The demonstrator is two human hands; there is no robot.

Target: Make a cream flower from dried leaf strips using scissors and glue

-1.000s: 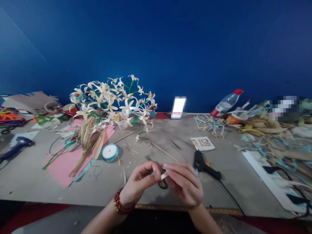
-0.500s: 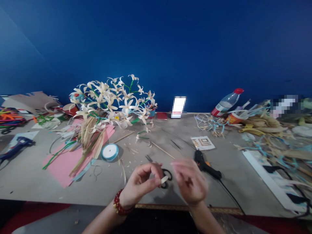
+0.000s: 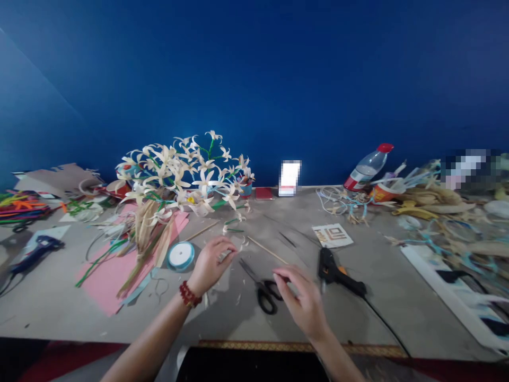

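Observation:
My left hand (image 3: 212, 263), with a red bead bracelet (image 3: 190, 295) at the wrist, reaches over the table. Its thumb and fingertips are slightly apart beside a small curved pale petal (image 3: 244, 244) on the tabletop, and nothing shows between them. My right hand (image 3: 301, 297) hovers over the handles of the black scissors (image 3: 265, 300). Thumb and forefinger come together there; whatever they may hold is too small to make out. A thin stick (image 3: 267, 250) lies just beyond the hands. To the right rests a black glue gun (image 3: 340, 273).
White artificial flowers (image 3: 183, 170) stand at the back left, behind pink paper (image 3: 105, 281) and a ribbon spool (image 3: 181, 256). A blue glue gun (image 3: 37, 253) lies far left. On the right are a tilted bottle (image 3: 368, 167), a power strip (image 3: 433, 286) and tangled fibres.
My left hand has moved forward and left, away from the scissors, and the pale petal between its fingers no longer shows. My right hand has shifted slightly down and left, and the scissors are more visible.

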